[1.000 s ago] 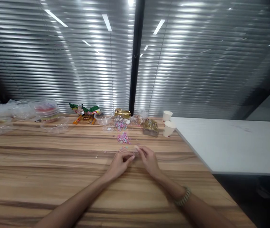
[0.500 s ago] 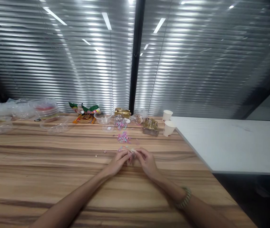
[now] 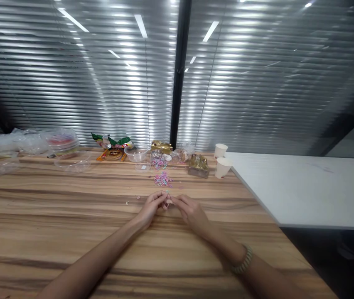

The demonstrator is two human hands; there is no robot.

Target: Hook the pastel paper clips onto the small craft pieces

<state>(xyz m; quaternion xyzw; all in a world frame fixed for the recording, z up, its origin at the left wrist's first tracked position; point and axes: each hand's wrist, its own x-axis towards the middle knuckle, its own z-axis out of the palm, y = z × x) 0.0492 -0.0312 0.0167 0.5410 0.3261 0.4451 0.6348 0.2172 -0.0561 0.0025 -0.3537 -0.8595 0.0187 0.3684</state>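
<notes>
My left hand (image 3: pixel 151 208) is pinched on a small pale pinkish piece (image 3: pixel 168 202), too small and blurred for me to name its kind. From the other side my right hand (image 3: pixel 193 212) reaches it, thumb and fingers closed together at its right end. Just beyond the fingertips lies a pile of small pastel rings or links (image 3: pixel 163 179) in pink, purple and mint. Behind that, more of them spill beside a clear container (image 3: pixel 156 155). A beaded bracelet (image 3: pixel 244 261) circles my right wrist.
Clear bowls (image 3: pixel 136 154) and a small lid (image 3: pixel 142 166) stand left of the pile. Snack packets (image 3: pixel 114 142), a gold-wrapped box (image 3: pixel 198 166) and two paper cups (image 3: pixel 223 167) line the back. Stacked plastic lids (image 3: pixel 61 143) sit far left. A white table (image 3: pixel 314 191) adjoins the right edge.
The pale piece now sits lower, with my left fingers around it. My right hand has turned so its fingers point left, and the white bit seen between the fingertips no longer shows there.
</notes>
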